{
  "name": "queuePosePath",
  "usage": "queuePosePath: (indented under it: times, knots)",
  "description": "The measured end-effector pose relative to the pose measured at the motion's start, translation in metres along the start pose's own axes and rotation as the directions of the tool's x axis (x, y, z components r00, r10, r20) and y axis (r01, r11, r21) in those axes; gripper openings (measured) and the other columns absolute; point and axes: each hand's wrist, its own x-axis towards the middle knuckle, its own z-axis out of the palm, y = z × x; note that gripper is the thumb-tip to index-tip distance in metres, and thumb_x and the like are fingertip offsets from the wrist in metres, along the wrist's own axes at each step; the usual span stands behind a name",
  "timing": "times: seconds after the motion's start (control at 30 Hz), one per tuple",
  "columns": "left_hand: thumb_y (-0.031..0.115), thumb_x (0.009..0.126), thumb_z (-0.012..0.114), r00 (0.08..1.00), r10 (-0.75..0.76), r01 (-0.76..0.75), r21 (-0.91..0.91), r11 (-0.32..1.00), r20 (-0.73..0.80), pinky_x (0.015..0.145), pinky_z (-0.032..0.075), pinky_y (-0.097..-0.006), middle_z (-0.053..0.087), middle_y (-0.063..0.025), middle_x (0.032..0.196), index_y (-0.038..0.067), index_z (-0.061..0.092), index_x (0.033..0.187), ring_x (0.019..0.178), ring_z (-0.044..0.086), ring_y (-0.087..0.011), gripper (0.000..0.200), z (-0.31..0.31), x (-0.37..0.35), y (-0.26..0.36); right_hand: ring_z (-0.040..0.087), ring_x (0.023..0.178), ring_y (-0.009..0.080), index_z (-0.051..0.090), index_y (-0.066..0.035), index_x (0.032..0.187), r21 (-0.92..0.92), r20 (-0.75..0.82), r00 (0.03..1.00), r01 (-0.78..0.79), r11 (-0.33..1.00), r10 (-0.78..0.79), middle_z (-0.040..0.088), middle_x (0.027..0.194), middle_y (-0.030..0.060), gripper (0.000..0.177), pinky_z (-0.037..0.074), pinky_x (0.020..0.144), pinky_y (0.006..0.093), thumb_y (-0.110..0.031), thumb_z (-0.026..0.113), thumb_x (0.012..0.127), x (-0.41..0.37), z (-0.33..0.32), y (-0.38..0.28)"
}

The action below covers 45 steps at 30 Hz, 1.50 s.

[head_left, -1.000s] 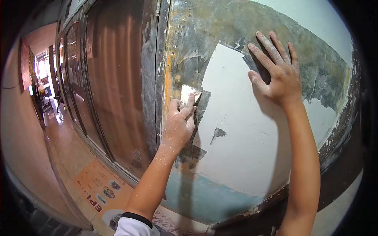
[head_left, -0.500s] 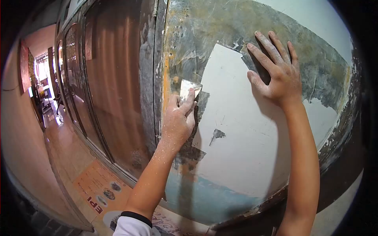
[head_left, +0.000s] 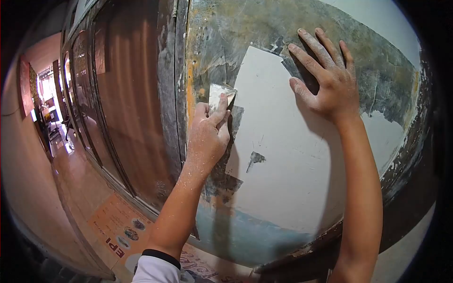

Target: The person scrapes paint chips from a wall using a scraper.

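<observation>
My left hand [head_left: 210, 134], dusted with white powder, is closed around a scraper [head_left: 220, 94]. The flat metal blade, with white residue on it, lies against the stained wall [head_left: 255, 21], my index finger pressed along it. Just right of the blade is the left edge of a large white patch [head_left: 288, 184] of coating with ragged edges. My right hand [head_left: 332, 89] rests flat with fingers spread on the bare grey-brown surface, its palm over the upper right edge of the white patch. Whatever handle the scraper has is hidden in my palm.
To the left stands a dark-framed door [head_left: 127, 104] with brown panels. A printed orange banner [head_left: 120, 224] lies on the floor below my left arm. Farther left, a passage [head_left: 71, 160] leads to a bright opening. Pale blue paint [head_left: 255, 231] shows low on the wall.
The scraper in my left hand has slid slightly upward along the wall. My right hand stays in place on the surface, while the whole view has shifted a little.
</observation>
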Motion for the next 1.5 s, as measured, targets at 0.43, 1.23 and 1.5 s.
queuePosePath:
  times: [0.43,1.23,1.5]
  knots:
    - [0.003,0.096,0.067,1.000,0.001,0.000,-0.017,1.000,0.031,0.080,0.050,-0.0367,0.057,-0.0169,0.094,0.011,0.066,0.141,0.082,0.061,-0.0294,0.046,-0.005,0.010,0.005,0.038,0.152,0.0186,0.061,-0.041,0.142,-0.004,0.006,1.000,0.000,1.000,0.000,0.048,0.160,-0.0096,0.054,0.017,0.130,0.0508,-0.051,0.067,0.090,0.000,-0.001,0.000]
    - [0.004,0.092,0.067,0.999,0.034,-0.035,0.043,0.998,0.029,0.080,0.050,-0.0394,0.055,-0.0153,0.090,0.010,0.066,0.141,0.082,0.057,-0.0302,0.049,-0.007,0.051,0.025,0.037,0.152,0.0191,0.061,-0.040,0.142,-0.001,0.007,1.000,0.002,1.000,-0.002,0.048,0.160,-0.0088,0.057,0.018,0.129,0.0535,-0.049,0.071,0.087,0.002,-0.001,-0.001]
    - [0.010,0.091,0.063,0.995,-0.003,-0.006,0.084,0.996,0.102,0.086,0.056,-0.0481,0.058,-0.0217,0.108,0.012,0.063,0.145,0.094,0.068,-0.0397,0.055,-0.014,0.074,0.040,0.037,0.152,0.0187,0.060,-0.042,0.142,-0.014,0.003,1.000,0.000,1.000,0.000,0.048,0.160,-0.0093,0.057,0.019,0.129,0.0529,-0.050,0.070,0.087,0.000,0.001,0.000]
